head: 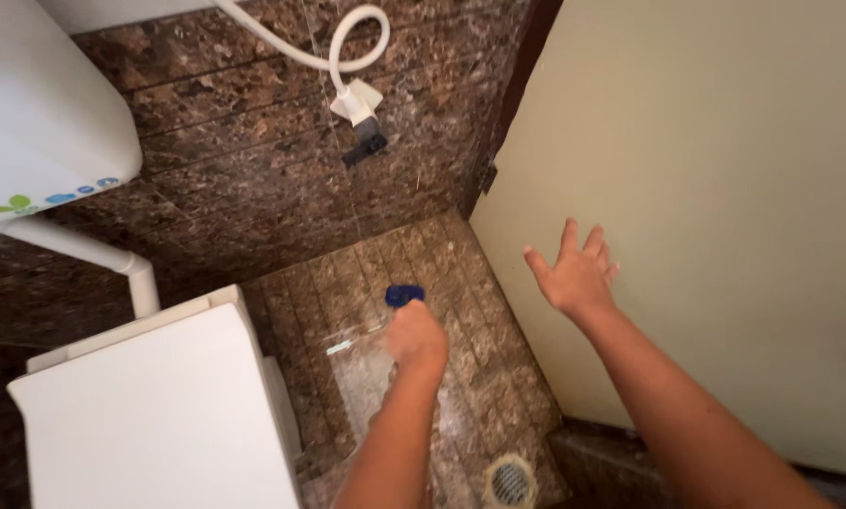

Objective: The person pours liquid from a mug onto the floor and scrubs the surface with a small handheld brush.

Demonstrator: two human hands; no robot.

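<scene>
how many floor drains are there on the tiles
1. The round floor drain sits at the bottom edge of the view, between the two forearms, right of the white toilet lid. Others may lie outside view.

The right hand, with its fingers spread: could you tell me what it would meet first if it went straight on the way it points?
Most likely the beige door. The right hand is open and empty, its fingers pointing up and away beside that surface, with nothing between them in this view. Depth is unclear, so it may already be nearly touching.

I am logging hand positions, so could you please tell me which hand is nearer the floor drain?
The left hand: it is above and just left of the drain. The right hand is farther up, spread by the wall.
</scene>
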